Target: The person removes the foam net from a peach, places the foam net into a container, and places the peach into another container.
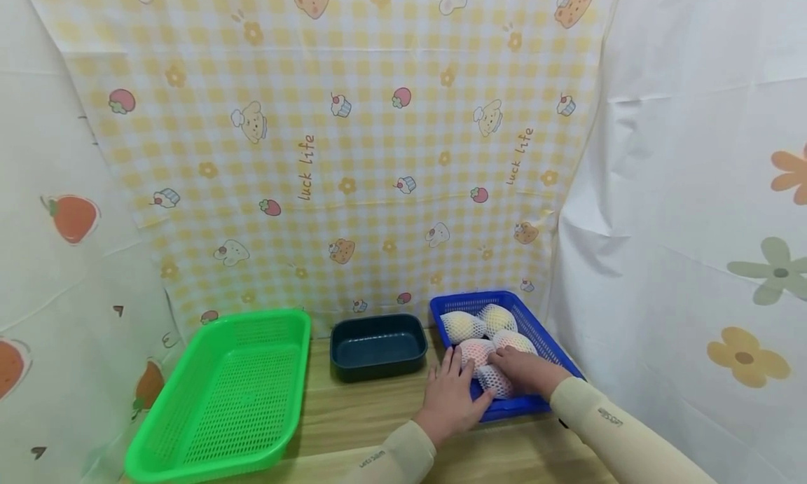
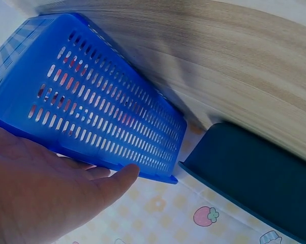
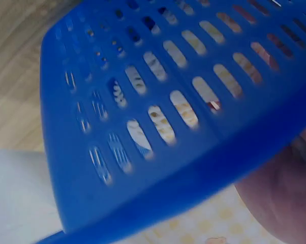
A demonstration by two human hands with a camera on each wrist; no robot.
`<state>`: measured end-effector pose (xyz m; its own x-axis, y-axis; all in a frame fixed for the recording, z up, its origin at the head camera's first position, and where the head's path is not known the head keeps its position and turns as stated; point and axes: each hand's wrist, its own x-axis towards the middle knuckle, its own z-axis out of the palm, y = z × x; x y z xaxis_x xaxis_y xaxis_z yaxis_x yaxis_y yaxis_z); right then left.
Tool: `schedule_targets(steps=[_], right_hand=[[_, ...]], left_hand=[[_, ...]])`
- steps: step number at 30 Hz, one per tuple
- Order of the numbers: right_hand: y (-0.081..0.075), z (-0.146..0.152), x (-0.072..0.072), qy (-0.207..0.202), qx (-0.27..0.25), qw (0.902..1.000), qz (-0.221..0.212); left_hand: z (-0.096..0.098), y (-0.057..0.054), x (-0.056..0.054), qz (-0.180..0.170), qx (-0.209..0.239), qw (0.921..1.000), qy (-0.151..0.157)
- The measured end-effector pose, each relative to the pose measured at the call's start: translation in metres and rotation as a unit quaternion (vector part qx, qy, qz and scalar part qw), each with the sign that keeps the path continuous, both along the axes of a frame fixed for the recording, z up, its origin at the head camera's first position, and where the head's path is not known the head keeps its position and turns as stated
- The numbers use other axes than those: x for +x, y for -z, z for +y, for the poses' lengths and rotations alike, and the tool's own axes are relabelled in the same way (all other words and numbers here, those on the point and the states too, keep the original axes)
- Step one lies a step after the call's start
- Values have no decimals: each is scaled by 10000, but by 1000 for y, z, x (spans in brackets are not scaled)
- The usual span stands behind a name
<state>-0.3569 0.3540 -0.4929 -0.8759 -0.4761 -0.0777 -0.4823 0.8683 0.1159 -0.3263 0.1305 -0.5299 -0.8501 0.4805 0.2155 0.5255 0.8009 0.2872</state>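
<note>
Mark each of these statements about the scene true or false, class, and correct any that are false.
1. The blue basket holds net-wrapped items. True.
2. The left hand rests on the green basket. False: the left hand is at the blue basket, away from the green basket.
3. The right hand reaches into the blue basket. True.
4. The blue basket has solid walls. False: both wrist views show it slotted.
5. The dark container stands between the green basket and the blue basket. True.
6. The patterned cloth behind the baskets is plain black. False: it is checked yellow and white.
</note>
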Motion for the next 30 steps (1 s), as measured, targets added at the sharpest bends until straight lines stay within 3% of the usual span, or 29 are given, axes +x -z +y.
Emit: schedule_targets(steps=[6, 13, 18, 25, 30], right_hand=[[-2, 0, 4, -115, -190, 9998, -4], [-21, 9, 1, 290, -784, 9955, -437], [-26, 17, 0, 276, -1060, 9935, -326], [-32, 16, 8, -96, -1177, 9930, 87], [-44, 11, 14, 19, -1302, 9909, 329]], left_hand=[[-1, -2, 4, -56, -30, 10000, 12], [1, 3, -1, 2, -40, 10000, -11], [1, 4, -3, -10, -112, 9999, -57], [0, 3, -1, -53, -70, 9999, -54], [0, 5, -3, -13, 101, 9999, -13]])
